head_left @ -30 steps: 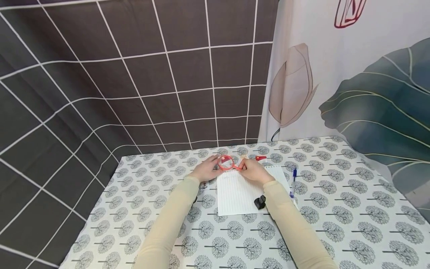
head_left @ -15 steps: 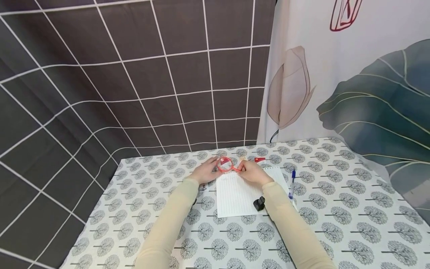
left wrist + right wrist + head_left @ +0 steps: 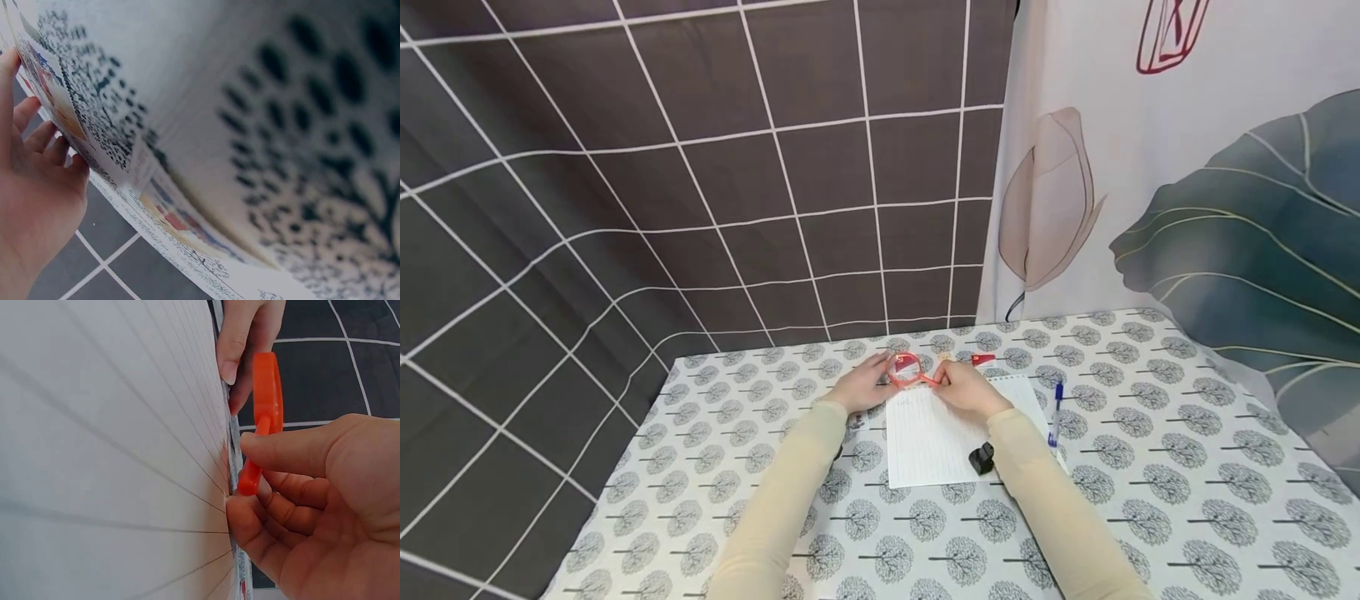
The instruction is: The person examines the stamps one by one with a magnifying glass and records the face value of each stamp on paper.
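My right hand (image 3: pixel 966 388) pinches the handle of a red-orange magnifying glass (image 3: pixel 928 380) between thumb and fingers. The right wrist view shows its ring (image 3: pixel 265 394) edge-on, raised off the surface. Through the lens appears a red and white card (image 3: pixel 906 363) lying on the table. My left hand (image 3: pixel 859 387) lies just left of the ring. In the left wrist view its fingertips reach the edge of a colourful printed card (image 3: pixel 59 100); whether it grips the card I cannot tell. A lined spiral notepad (image 3: pixel 925 442) with faint writing near its top lies under my right wrist.
A blue-capped pen (image 3: pixel 1056 414) lies right of the notepad. Another red card (image 3: pixel 982 360) and a small tan piece (image 3: pixel 943 357) sit beyond my right hand. A printed card (image 3: pixel 857 422) lies by my left wrist. Dark grid curtain (image 3: pixel 820 217) hangs behind the tree-patterned tablecloth (image 3: pixel 715 483).
The head view shifts slightly. Both hands and the magnifying glass stay nearly where they were over the card.
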The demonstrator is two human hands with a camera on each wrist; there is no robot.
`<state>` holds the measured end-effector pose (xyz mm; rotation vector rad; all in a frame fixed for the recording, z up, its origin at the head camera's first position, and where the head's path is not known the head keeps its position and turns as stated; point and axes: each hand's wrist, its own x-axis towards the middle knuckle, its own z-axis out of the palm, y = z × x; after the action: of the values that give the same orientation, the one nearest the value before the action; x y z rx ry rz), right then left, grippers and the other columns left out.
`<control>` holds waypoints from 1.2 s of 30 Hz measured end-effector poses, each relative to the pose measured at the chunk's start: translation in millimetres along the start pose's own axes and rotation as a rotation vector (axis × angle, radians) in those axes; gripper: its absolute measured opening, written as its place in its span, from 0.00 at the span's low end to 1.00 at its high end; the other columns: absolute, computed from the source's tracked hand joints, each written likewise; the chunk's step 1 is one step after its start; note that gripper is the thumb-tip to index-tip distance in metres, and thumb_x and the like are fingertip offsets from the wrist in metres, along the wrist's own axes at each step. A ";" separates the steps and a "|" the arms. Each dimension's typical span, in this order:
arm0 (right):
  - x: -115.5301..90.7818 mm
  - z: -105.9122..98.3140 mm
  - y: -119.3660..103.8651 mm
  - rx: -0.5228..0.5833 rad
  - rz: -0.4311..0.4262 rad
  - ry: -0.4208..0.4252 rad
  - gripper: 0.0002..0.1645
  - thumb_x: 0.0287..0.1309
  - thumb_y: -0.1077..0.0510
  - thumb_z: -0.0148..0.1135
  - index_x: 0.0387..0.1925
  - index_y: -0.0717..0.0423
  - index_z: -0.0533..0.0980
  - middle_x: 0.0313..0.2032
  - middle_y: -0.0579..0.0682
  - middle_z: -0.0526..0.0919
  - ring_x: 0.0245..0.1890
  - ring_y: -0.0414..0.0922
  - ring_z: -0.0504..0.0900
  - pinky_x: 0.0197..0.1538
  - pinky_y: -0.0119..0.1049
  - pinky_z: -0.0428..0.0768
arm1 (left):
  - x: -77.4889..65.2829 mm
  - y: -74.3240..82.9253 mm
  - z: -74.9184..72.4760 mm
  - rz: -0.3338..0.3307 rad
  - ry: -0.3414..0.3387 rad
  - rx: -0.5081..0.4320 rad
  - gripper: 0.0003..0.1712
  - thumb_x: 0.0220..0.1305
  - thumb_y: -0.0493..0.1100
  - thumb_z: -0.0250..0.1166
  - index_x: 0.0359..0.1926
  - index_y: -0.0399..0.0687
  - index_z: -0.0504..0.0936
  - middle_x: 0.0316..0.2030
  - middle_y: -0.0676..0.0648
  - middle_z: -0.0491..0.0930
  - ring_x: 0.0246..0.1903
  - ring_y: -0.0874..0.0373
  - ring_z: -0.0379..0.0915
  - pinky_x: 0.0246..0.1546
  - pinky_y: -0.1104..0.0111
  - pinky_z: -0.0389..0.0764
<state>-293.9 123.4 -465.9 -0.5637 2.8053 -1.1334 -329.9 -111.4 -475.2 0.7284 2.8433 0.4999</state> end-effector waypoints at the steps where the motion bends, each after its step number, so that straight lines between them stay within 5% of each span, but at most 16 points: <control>1: -0.5 -0.8 -0.2 0.005 -0.001 0.000 0.04 0.60 0.67 0.63 0.38 0.65 0.77 0.28 0.49 0.75 0.30 0.43 0.72 0.38 0.35 0.76 | 0.7 -0.5 0.8 0.002 0.003 0.002 0.40 0.73 0.60 0.54 0.79 0.49 0.57 0.78 0.43 0.53 0.76 0.45 0.50 0.73 0.49 0.60; 15: -3.7 -14.5 9.2 0.027 0.024 0.101 0.04 0.62 0.67 0.62 0.38 0.64 0.77 0.30 0.51 0.78 0.31 0.45 0.74 0.38 0.38 0.78 | 1.5 -0.4 4.8 0.005 -0.016 0.023 0.39 0.74 0.64 0.51 0.77 0.50 0.62 0.78 0.46 0.52 0.76 0.48 0.49 0.73 0.49 0.60; 36: -58.0 -107.9 68.1 -0.059 0.127 0.260 0.12 0.66 0.65 0.58 0.45 0.72 0.74 0.33 0.58 0.79 0.26 0.46 0.74 0.30 0.36 0.75 | 3.5 -7.2 7.4 -0.003 0.005 0.009 0.40 0.72 0.67 0.51 0.77 0.54 0.61 0.79 0.46 0.51 0.76 0.47 0.48 0.73 0.47 0.59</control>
<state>-281.8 260.3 -438.4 -0.2514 3.0492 -1.1796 -334.3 -113.6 -485.0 0.7259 2.8522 0.4898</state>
